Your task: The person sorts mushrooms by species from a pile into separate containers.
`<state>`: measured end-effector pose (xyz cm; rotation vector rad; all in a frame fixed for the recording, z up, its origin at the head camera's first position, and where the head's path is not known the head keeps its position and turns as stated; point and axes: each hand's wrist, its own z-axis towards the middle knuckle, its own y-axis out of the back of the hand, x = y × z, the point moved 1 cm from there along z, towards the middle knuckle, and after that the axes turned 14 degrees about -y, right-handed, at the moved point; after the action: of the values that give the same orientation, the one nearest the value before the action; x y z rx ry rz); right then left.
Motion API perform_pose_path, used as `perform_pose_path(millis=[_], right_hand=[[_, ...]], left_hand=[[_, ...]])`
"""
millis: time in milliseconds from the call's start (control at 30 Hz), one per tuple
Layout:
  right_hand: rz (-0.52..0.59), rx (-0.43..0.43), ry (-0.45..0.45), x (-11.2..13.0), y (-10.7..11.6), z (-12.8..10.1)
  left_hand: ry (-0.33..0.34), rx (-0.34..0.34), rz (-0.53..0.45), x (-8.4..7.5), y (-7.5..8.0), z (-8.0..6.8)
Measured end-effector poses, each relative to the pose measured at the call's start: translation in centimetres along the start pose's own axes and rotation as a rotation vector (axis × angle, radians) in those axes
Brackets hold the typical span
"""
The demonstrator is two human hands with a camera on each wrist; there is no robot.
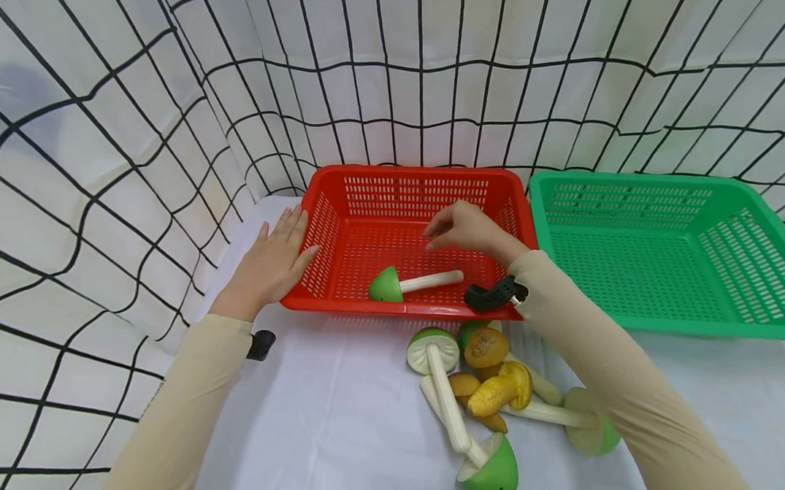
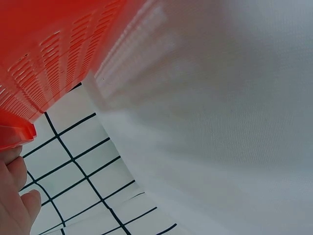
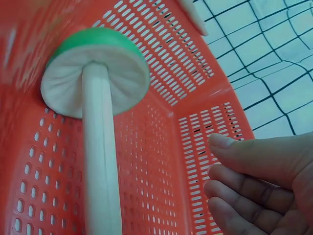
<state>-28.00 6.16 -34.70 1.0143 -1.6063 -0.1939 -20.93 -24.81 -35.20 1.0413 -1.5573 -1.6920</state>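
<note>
Two hands work at the red basket: the left hand lies flat with straight fingers against its outer wall, the right hand hovers inside, fingers loosely bent, holding nothing. One green-capped mushroom lies beneath it. More mushrooms sit on the white tablecloth, before gridded walls.

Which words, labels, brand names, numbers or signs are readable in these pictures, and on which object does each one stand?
None: no view shows any readable text.
The red basket, the green basket, the toy mushrooms and the white cloth are plain.
The checked backdrop bears only black lines.
</note>
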Motion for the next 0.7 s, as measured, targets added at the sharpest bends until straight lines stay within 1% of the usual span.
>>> perform_pose_path(millis=[200,400,533,700], right_hand=[[0.056,0.001,-0.001,-0.2,0.7,-0.9],[0.103,-0.024,0.003,-0.1,1.1,-2.3],[0.132,-0.022,0.033,-0.1,1.3,-3.4],[0.137,-0.018,0.071,-0.1,1.4,-4.8]], left_hand=[[0.004,0.005,-0.005,0.1,0.0,0.1],[0.012,0.006,-0.016,0.2,0.0,0.0],[0.006,0.001,-0.021,0.1,0.0,-0.1],[-0.004,-0.004,-0.02,0.1,0.0,0.0]])
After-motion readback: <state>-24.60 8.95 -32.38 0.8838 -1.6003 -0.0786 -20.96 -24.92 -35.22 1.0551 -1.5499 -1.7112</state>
